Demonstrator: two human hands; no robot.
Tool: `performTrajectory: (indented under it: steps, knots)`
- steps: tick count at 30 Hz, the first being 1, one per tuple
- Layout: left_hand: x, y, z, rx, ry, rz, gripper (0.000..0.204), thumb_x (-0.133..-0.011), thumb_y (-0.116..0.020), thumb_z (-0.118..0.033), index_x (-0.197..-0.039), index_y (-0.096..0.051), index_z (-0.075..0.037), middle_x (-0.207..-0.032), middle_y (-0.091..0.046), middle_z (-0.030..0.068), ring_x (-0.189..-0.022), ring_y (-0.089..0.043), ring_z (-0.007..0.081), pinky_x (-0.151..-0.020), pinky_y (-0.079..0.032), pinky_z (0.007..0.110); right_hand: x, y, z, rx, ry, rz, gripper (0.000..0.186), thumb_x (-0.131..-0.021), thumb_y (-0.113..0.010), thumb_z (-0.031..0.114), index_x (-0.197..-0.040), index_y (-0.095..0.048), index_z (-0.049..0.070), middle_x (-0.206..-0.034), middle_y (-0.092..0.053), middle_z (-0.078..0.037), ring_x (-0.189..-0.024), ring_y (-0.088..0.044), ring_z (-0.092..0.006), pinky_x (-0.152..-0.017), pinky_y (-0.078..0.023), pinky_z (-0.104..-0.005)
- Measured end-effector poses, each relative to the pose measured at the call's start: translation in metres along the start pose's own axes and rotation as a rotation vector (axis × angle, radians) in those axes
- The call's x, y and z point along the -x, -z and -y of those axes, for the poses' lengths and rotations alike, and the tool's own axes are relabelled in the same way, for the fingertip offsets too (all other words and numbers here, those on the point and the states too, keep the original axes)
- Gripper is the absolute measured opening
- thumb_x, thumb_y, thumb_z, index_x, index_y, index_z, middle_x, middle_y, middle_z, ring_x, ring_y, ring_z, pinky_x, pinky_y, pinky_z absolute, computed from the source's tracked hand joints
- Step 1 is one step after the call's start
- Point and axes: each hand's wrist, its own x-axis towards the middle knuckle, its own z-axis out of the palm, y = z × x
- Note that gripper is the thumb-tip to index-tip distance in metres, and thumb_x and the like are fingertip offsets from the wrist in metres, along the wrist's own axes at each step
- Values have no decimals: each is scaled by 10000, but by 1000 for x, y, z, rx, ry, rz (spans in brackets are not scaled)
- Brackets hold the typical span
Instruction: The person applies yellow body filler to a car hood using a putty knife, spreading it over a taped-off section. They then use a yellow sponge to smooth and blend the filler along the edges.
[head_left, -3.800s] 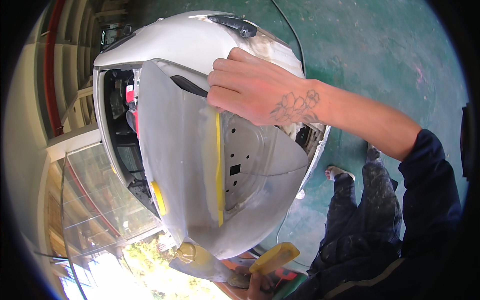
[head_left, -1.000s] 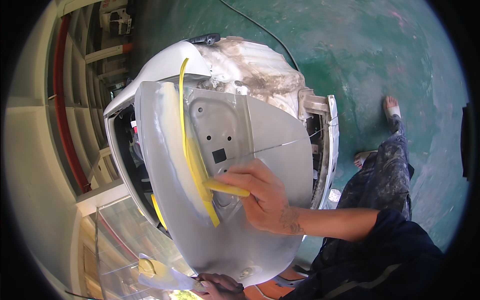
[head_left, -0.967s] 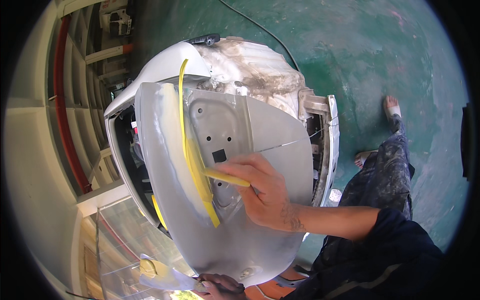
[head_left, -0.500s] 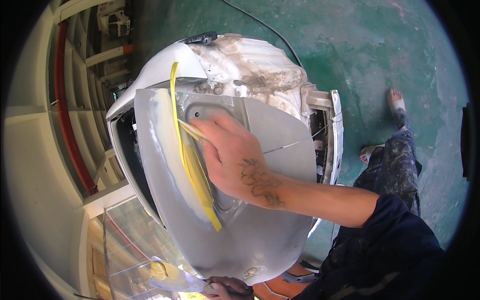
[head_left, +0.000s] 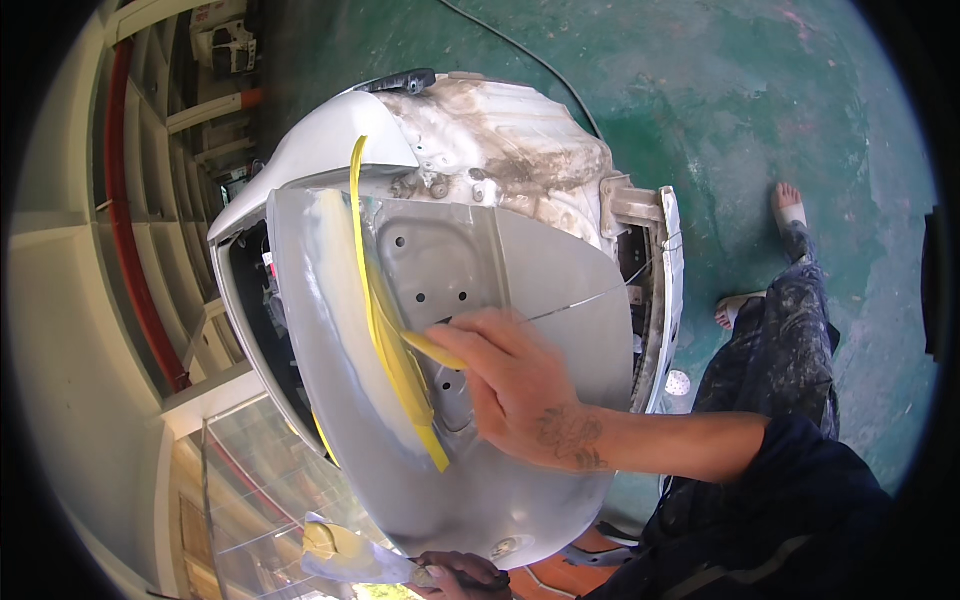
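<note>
My right hand [head_left: 520, 395] is closed on a small yellow spreader [head_left: 434, 350], its edge close to a yellow strip of masking tape [head_left: 361, 235]. The tape runs lengthwise over a grey car body panel [head_left: 560, 260], and its upper end sticks up loose. Left of the tape lies a long pale band of filler [head_left: 345, 290]; yellowish paste also shows along the tape's right side. At the bottom edge, my left hand [head_left: 460, 577] grips the handle of a wide putty knife [head_left: 365, 560]. A lump of yellow paste [head_left: 319, 540] sits on its blade.
A white car body section [head_left: 480, 120] with brown dirt adjoins the panel. Thin wire [head_left: 580, 300] stretches across the panel's right side. A black hose [head_left: 530, 50] lies on the green floor [head_left: 680, 80]. Shelving with a red pipe [head_left: 125, 210] stands left; dusty trouser legs [head_left: 790, 320] show right.
My right hand has moved down and to the right along the tape with the spreader, uncovering the recess with round holes. My left hand and the putty knife have barely moved.
</note>
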Motion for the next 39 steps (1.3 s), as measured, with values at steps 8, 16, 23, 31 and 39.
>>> performTrajectory:
  steps: [8, 16, 23, 31, 39]
  knots:
    - [0, 1, 4, 18, -19, -57, 378, -1007, -643, -366, -829, -532, -50, -469, -456, 42, -327, -420, 145, -288, -321, 268, -42, -22, -20, -146, 159, -140, 417, -825, -560, -97, -1203, -651, 53, -1096, -616, -108, -1006, -585, -339, -837, -500, -413]
    - [-5, 3, 5, 30, -27, -26, 386, -1016, -627, -363, -812, -521, -53, -452, -447, 49, -320, -408, 142, -281, -294, 265, 37, -23, 8, -108, 188, -15, 509, -711, -590, -119, -1171, -707, 65, -1090, -655, -80, -919, -622, -311, -791, -529, -383]
    - [-8, 2, 5, 17, -17, -4, 365, -1024, -616, -359, -865, -512, -48, -440, -436, 58, -313, -400, 151, -279, -300, 269, 56, -10, 17, -257, -142, -100, 424, -833, -578, -103, -1218, -683, 39, -1093, -654, -90, -885, -633, -259, -790, -516, -329]
    - [-9, 0, 4, -52, -70, -36, 373, -1032, -593, -377, -878, -512, -47, -477, -477, 67, -332, -426, 156, -283, -321, 261, -8, 0, 21, -336, -473, -23, 311, -937, -510, 15, -1223, -629, 27, -1063, -608, -162, -958, -621, -366, -813, -502, -432]
    - [-18, 23, 5, -91, -48, -183, 418, -994, -634, -440, -1031, -573, -28, -674, -611, 117, -409, -494, 155, -314, -372, 250, -46, 1, 3, 104, -80, 100, 147, -841, -608, 34, -984, -596, 3, -968, -559, -147, -868, -603, -328, -749, -535, -405]
